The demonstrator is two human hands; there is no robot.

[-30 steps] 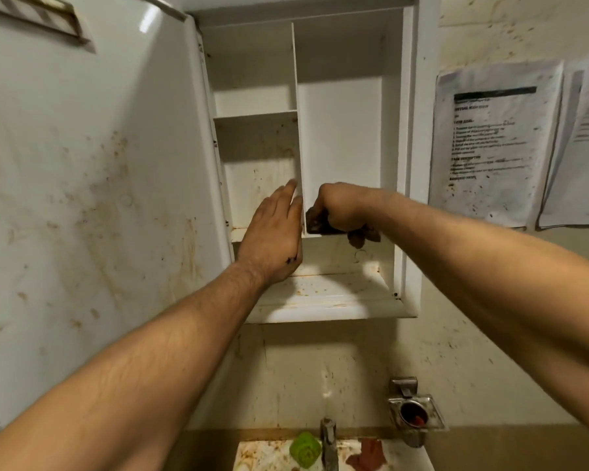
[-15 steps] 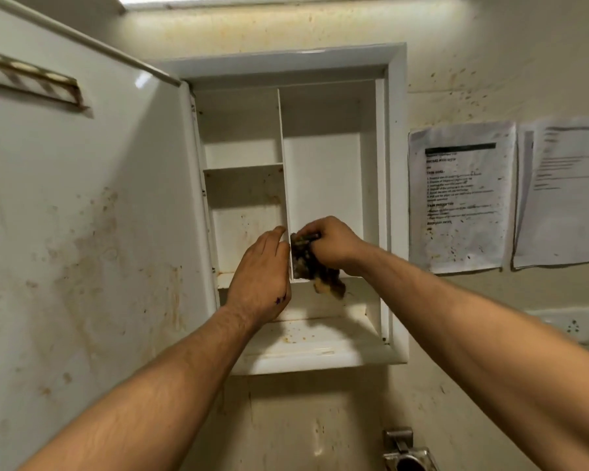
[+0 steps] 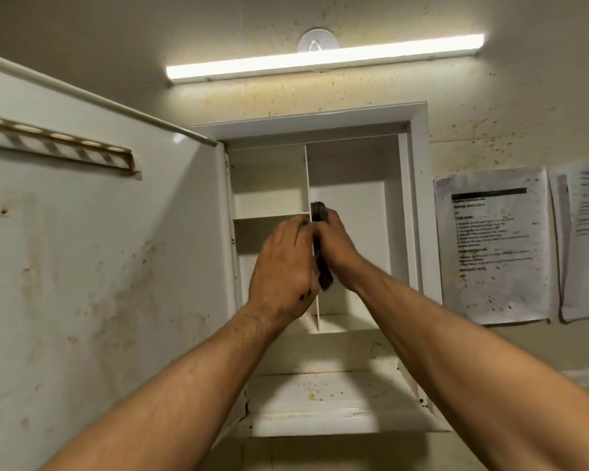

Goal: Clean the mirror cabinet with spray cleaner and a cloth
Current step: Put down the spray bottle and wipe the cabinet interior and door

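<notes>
Grips dark cloth (image 3: 325, 280) in right hand (image 3: 335, 248), fingers curled round it, pressed to right face of divider (image 3: 317, 312) inside open mirror cabinet (image 3: 419, 205); braces left hand (image 3: 281, 266) flat on opposite face, probably steadying thin panel against rubbing; no spray cleaner in view

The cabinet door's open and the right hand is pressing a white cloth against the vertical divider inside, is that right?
Not quite. The head view shows the cloth is dark brown, not white. The rest stands: the white cabinet door is open and the right hand presses that cloth against the white vertical divider inside.
</notes>
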